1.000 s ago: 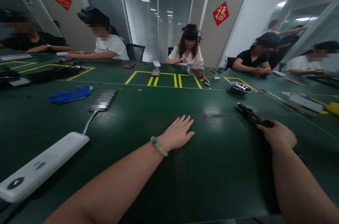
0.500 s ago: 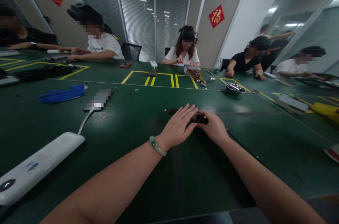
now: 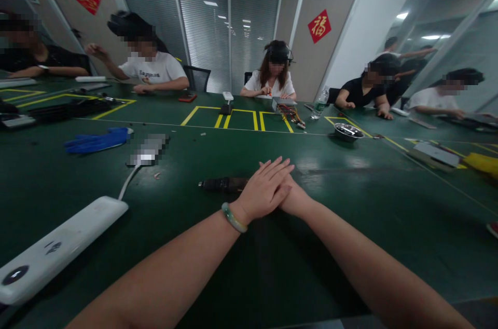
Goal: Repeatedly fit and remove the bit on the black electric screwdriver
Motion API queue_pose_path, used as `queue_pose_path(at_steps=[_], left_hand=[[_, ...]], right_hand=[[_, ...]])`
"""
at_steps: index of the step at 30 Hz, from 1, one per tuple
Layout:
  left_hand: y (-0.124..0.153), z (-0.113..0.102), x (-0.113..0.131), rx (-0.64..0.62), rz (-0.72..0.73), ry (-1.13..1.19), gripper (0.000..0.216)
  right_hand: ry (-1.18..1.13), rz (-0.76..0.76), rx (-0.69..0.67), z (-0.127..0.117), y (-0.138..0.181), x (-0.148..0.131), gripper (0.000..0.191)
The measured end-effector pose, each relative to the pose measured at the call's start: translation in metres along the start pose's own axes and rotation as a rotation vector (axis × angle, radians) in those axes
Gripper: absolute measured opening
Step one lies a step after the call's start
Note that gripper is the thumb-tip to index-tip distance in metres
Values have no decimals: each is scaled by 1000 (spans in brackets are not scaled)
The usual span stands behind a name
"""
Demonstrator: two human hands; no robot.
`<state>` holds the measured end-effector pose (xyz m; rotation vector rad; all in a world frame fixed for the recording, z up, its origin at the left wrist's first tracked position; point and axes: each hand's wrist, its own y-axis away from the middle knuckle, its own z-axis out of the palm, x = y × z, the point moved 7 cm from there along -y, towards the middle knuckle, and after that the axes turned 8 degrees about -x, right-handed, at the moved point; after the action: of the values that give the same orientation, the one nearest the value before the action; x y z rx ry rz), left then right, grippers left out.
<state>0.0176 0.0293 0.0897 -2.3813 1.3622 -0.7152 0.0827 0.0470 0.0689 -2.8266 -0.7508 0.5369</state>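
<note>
A dark, rod-shaped tool (image 3: 221, 184) lies across the green table (image 3: 249, 266) in front of me, its tip pointing left. My left hand (image 3: 264, 189), a pale green bangle on the wrist, rests over the tool's right end with fingers stretched out. My right hand (image 3: 294, 199) lies partly under the left one; its fingers are hidden, where the tool's handle end runs under the two hands. Whether the right hand still grips the tool cannot be seen.
A white power strip (image 3: 58, 251) lies near left, its cable running to a blurred device (image 3: 148, 150). Blue gloves (image 3: 97, 141) lie further left. A metal bowl (image 3: 347, 132) and a water bottle (image 3: 319, 103) stand mid-right. Several people work around the table's far side.
My right hand carried the dark tool from the right side to the middle, under my left hand. The tool's tip now sticks out further to the left.
</note>
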Motion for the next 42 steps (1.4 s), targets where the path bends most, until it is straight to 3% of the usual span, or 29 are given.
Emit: queue_pose_path(at_steps=[2,6,10,12,19,24,31,38,42], left_hand=[[0,-1,-1,0,-14,-18,48],[-1,8,-4,-54,-31,-79,44],[-3,21,-5,-173,-22,-156,32],[-3,22,-4,-191,-30,-196,27],[-4,22,4,-173,-27,-240,23],[-5,24,-2,-170,-71,-207,21],[-7,22,-9,-167,-106,-202,20],[-9,22,-12,-165,-114,-200,20],[-10,24,-13,-156,-120,-196,22]], right_hand=[[117,69,-45,-15,14,7,54],[327,416,-199,-46,62,43,37],[195,529,-511,-47,109,64,27],[79,511,-565,-45,119,66,20],[-380,495,-562,-31,116,75,28],[-671,480,-399,-20,95,79,37],[-606,406,-183,-19,57,82,34],[-653,384,-144,-7,61,92,28],[-609,462,-130,-2,65,101,25]])
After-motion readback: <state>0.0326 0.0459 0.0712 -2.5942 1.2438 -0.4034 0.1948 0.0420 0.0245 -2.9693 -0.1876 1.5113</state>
